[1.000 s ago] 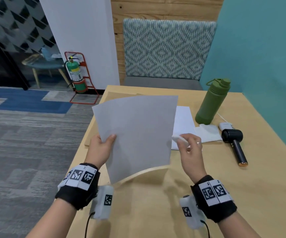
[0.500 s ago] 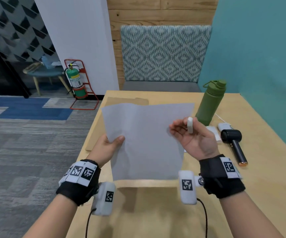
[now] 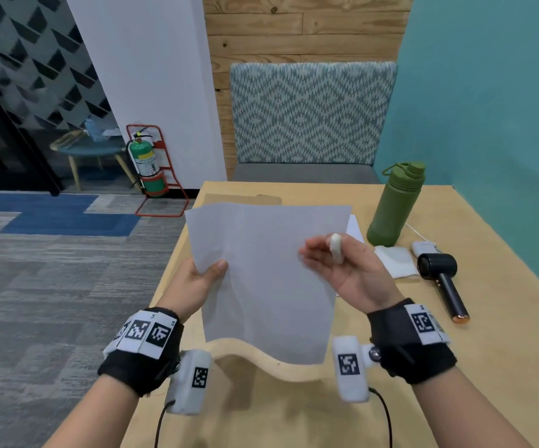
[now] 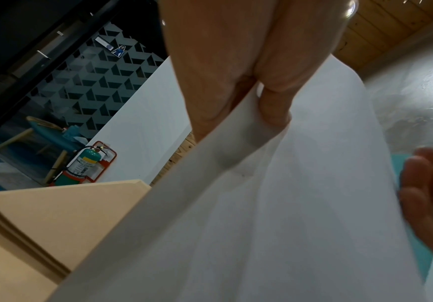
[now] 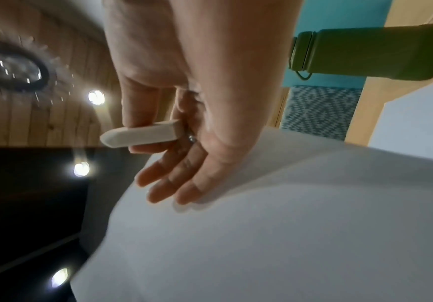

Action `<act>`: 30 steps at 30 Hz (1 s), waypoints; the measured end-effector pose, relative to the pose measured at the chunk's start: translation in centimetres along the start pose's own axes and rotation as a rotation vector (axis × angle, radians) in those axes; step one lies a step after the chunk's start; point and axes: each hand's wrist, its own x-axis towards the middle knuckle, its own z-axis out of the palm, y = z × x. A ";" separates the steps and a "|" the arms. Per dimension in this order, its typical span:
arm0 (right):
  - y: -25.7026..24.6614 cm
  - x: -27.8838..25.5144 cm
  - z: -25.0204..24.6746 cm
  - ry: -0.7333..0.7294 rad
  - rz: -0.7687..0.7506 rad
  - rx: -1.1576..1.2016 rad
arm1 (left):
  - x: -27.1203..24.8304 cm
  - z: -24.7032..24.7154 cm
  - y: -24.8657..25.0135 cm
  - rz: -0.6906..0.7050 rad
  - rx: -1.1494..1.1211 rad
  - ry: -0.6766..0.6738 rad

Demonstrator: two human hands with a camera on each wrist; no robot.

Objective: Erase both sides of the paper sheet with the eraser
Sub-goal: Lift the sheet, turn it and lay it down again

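Note:
A blank white paper sheet (image 3: 268,279) is held up off the table, its face towards me. My left hand (image 3: 203,279) pinches its left edge, thumb in front and fingers behind, as the left wrist view shows at the paper sheet (image 4: 274,204). My right hand (image 3: 336,263) is turned palm up at the sheet's right edge. It pinches a white eraser (image 3: 336,248) between thumb and forefinger, seen closer as the eraser (image 5: 140,133) in the right wrist view. Its other fingers are stretched out and lie on the sheet (image 5: 261,224).
On the wooden table (image 3: 455,367) stand a green bottle (image 3: 395,205), a dark handheld device (image 3: 442,282) and a folded white cloth (image 3: 394,260) at the right. More white paper (image 3: 355,227) and a brown folder (image 3: 239,198) lie behind the sheet. A padded bench (image 3: 306,118) stands beyond.
The sheet has been lifted and squared up facing me. My right hand turned palm up with the eraser and moved onto the sheet's right side. The left hand kept its pinch.

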 end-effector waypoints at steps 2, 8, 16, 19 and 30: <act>1.4 0.1 -0.3 0.017 0.109 -0.027 | 0.0 0.4 -0.1 -0.007 -0.018 0.012; 8.9 -2.5 -2.3 -0.204 0.663 -0.997 | 0.6 0.5 0.1 -0.046 -0.065 0.089; 7.1 -2.9 -1.3 0.080 0.492 -0.159 | 0.8 -0.5 0.3 -0.083 -0.093 0.147; 8.5 -2.6 -1.2 0.066 0.581 -0.552 | 0.8 -0.4 0.6 -0.091 -0.090 0.140; 2.1 -7.2 -4.3 0.470 0.024 -0.821 | 1.5 2.7 0.7 -0.125 -0.090 0.022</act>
